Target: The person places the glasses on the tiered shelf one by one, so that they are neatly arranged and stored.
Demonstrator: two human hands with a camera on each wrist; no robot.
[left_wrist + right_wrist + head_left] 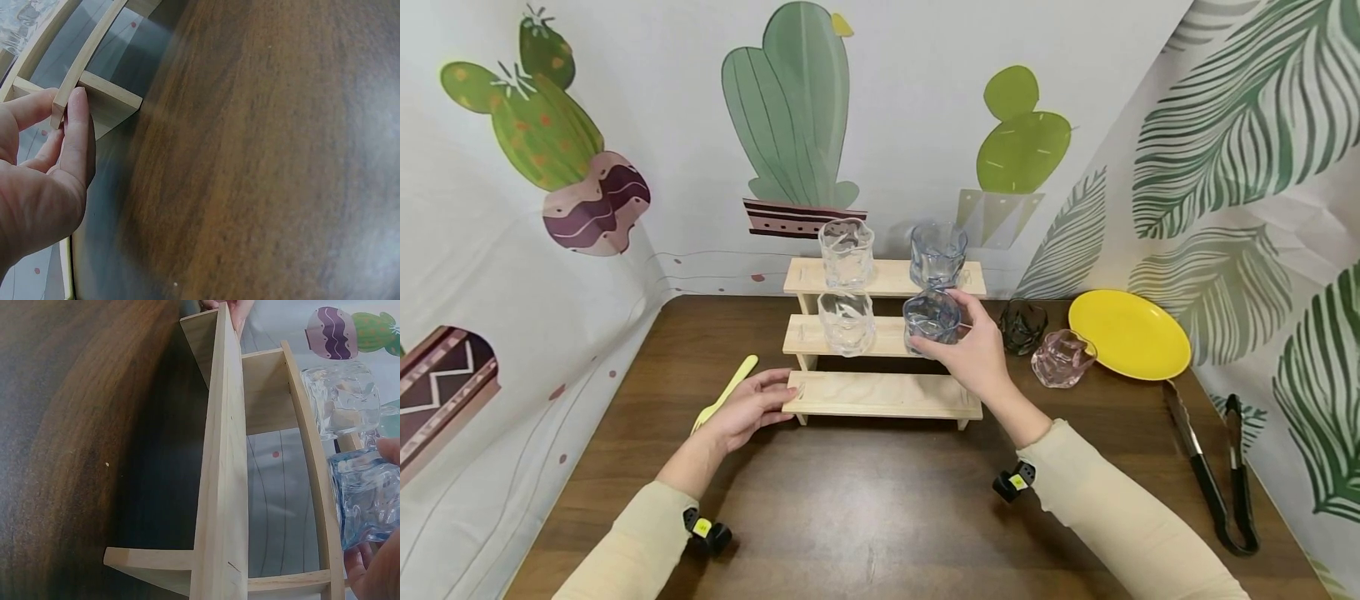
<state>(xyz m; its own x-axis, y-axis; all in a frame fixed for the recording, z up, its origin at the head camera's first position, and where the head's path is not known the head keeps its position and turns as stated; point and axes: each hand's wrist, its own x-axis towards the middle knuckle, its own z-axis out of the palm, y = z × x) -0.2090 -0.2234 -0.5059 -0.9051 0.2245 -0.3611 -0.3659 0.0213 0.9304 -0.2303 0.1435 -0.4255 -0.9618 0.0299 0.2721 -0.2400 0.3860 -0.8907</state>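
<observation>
A three-step wooden display stand [880, 395] stands on the table. My right hand [976, 354] grips a bluish glass [931, 320] at the right of the middle step, thumb on the near side and fingers behind. The right wrist view shows that same bluish glass [369, 494] against the step's edge. With my left hand [748, 410] I pinch the left end of the lowest step; in the left wrist view, thumb and fingers lie on either face of the board [75, 72]. Clear glasses stand left on the middle step [846, 323] and top step [847, 254]; another bluish glass [938, 252] stands top right.
Right of the stand are a dark glass [1022, 327], a pink glass [1063, 359] and a yellow plate [1129, 334]. Black-handled tongs [1213, 475] lie at the table's right edge. A yellow fork [730, 387] lies beside my left hand. A cactus-print cloth [910, 125] hangs behind.
</observation>
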